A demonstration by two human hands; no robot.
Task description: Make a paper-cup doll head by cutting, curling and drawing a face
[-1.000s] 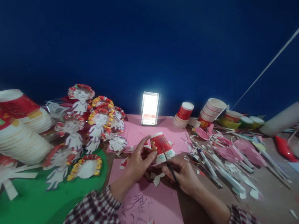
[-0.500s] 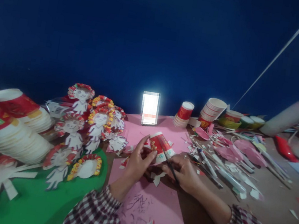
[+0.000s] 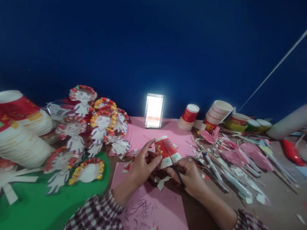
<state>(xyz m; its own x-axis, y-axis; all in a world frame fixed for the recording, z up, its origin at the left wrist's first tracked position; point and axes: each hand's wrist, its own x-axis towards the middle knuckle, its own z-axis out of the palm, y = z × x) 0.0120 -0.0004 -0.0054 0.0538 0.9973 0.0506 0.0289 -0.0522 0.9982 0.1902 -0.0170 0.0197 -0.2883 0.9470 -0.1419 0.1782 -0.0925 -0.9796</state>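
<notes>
A: The scissors have shifted: less dark blade lies over the cup than a second ago. The hands have barely moved.

B: What's nearest?

A: Checked sleeves, cut off by the lower edge, on either side of a pink sheet.

B: And the hands?

A: Apart, one on each side of the cup. The left hand is clamped on its left side, thumb in front; its other fingers are partly hidden. The right hand is closed on the scissors, by the cup's lower right.

B: Are the blades together?

A: I can't tell; they're too small and dark.

B: Where's the cup?

A: Tilted between the hands, above the sheet.

B: Beyond it?

A: A screen, pixelated and glaring, before a blue wall.
</notes>
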